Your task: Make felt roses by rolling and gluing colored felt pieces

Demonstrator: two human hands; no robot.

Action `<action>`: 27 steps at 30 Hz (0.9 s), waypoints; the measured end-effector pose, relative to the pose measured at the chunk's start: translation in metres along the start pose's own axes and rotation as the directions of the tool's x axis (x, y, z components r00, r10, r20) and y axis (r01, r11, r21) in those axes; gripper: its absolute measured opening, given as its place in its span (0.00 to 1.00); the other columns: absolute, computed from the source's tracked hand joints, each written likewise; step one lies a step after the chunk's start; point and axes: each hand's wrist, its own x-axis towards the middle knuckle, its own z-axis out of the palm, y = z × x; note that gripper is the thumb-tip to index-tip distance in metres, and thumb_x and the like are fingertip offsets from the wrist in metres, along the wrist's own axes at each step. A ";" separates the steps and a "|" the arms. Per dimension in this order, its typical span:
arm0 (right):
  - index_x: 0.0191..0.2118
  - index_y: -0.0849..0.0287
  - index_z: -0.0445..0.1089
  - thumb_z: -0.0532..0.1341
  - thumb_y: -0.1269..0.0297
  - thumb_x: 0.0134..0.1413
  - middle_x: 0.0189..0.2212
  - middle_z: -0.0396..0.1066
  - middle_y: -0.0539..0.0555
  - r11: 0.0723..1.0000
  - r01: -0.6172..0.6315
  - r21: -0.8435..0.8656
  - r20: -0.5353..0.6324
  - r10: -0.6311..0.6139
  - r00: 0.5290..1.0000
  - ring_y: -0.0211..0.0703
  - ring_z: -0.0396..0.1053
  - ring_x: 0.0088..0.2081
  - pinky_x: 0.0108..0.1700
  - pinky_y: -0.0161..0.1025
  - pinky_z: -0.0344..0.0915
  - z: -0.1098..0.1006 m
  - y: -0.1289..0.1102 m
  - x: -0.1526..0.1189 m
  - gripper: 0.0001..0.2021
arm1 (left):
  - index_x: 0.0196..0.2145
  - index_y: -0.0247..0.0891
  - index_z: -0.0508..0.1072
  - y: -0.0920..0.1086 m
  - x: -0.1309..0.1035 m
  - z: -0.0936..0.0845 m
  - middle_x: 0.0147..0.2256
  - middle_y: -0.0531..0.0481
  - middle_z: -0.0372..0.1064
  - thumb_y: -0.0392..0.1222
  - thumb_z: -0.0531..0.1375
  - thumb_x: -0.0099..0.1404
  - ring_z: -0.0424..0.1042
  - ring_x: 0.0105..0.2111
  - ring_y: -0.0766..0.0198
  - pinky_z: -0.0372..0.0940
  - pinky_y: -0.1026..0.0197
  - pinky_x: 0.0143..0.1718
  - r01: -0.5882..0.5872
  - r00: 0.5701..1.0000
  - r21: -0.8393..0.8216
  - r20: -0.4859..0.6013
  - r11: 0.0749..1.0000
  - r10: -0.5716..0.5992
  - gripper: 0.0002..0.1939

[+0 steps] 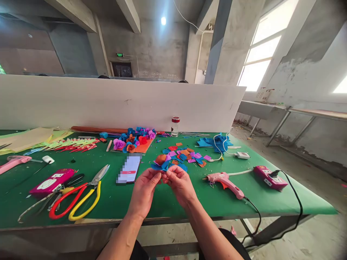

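Note:
A paper flower [162, 164] with a brown middle and blue outer petals is held up over the table between both hands. My left hand [145, 186] pinches its underside from the left, thumb against fingers. From the right, my right hand [179, 182] grips the base of the same flower, its fingertips close to the left ones. The palms hide the flower's lower part. Just behind it lie loose paper petals [189, 155] in blue, brown, purple and red. To the left of my left hand rests a phone [130, 169] with a lit screen.
Scissors [92, 187] with red and yellow handles lie left. A pink glue gun [226, 182] lies right, its cord running off the edge near a pink power box [269, 177]. Finished paper flowers [135, 139] and a glass jar [175, 127] stand before a white board [121, 104].

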 end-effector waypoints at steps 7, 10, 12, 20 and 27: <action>0.27 0.61 0.74 0.78 0.55 0.35 0.22 0.74 0.49 0.999 -0.034 -0.009 -0.118 0.032 0.992 0.34 0.69 0.25 0.33 0.33 0.67 0.010 -0.001 -0.004 0.18 | 0.29 0.34 0.81 -0.010 0.008 0.001 0.28 0.47 0.77 0.43 0.75 0.48 0.72 0.30 0.65 0.67 0.62 0.36 0.094 0.989 -0.060 -0.105 0.994 -0.100 0.13; 0.28 0.62 0.75 0.77 0.56 0.36 0.24 0.75 0.50 0.998 -0.041 -0.045 -0.107 0.036 0.994 0.34 0.69 0.26 0.34 0.33 0.67 0.010 -0.002 -0.005 0.17 | 0.27 0.34 0.81 -0.012 0.011 -0.001 0.28 0.46 0.78 0.43 0.75 0.46 0.73 0.30 0.65 0.67 0.61 0.36 0.110 0.985 -0.072 -0.124 0.991 -0.119 0.12; 0.29 0.62 0.76 0.77 0.56 0.37 0.23 0.75 0.50 0.996 -0.031 -0.089 -0.112 0.021 0.993 0.34 0.68 0.25 0.33 0.34 0.66 0.009 -0.003 -0.005 0.17 | 0.26 0.34 0.81 -0.014 0.012 -0.002 0.29 0.46 0.78 0.42 0.76 0.46 0.73 0.31 0.65 0.67 0.61 0.36 0.119 0.983 -0.077 -0.128 0.990 -0.128 0.12; 0.27 0.60 0.70 0.75 0.52 0.38 0.21 0.74 0.49 0.990 -0.043 -0.137 -0.102 0.029 0.994 0.36 0.69 0.24 0.32 0.35 0.66 0.007 -0.002 -0.007 0.19 | 0.24 0.35 0.81 -0.020 0.013 -0.003 0.28 0.49 0.78 0.42 0.76 0.45 0.69 0.29 0.68 0.64 0.65 0.32 0.087 0.982 -0.071 -0.161 0.994 -0.097 0.12; 0.34 0.58 0.72 0.68 0.50 0.48 0.28 0.73 0.50 0.863 0.113 -0.492 -0.046 -0.156 0.987 0.39 0.70 0.31 0.35 0.36 0.66 -0.003 -0.012 -0.003 0.16 | 0.25 0.34 0.80 -0.014 0.018 -0.005 0.29 0.48 0.78 0.41 0.78 0.40 0.70 0.29 0.69 0.66 0.68 0.31 -0.016 0.965 -0.073 -0.261 0.997 -0.004 0.15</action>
